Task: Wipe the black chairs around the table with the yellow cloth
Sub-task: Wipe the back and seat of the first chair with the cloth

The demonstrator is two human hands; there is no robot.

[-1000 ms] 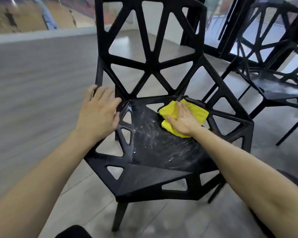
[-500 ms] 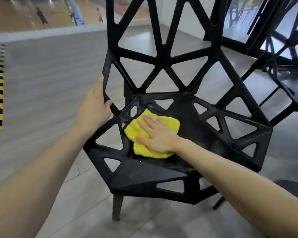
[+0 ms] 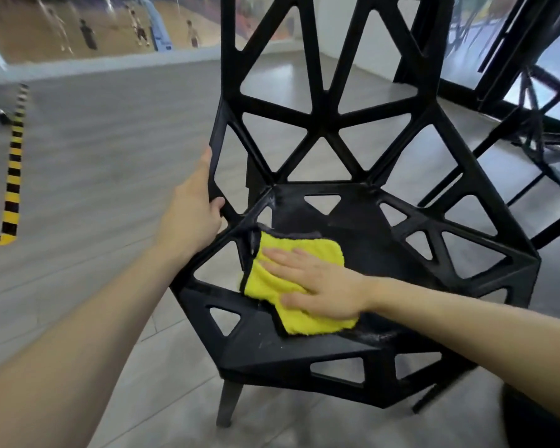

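Observation:
A black lattice chair [image 3: 333,130] with triangular cut-outs fills the middle of the view, its seat facing me. The yellow cloth [image 3: 274,279] lies flat on the front left part of the seat. My right hand [image 3: 317,286] presses down on the cloth with fingers spread and pointing left. My left hand [image 3: 193,211] grips the chair's left edge where the backrest meets the seat, thumb hooked around the frame. White smears show on the seat near its back corner and at the front right.
A second black lattice chair [image 3: 543,147] stands at the right, beside dark window frames. Grey plank floor [image 3: 110,156] spreads to the left, with a yellow-and-black striped strip [image 3: 13,176] at the far left. A dark round shape sits at the bottom right corner.
My right hand has slid the cloth from the back right of the seat across to its front left. My left hand has shifted from resting on the armrest to gripping the frame edge higher up.

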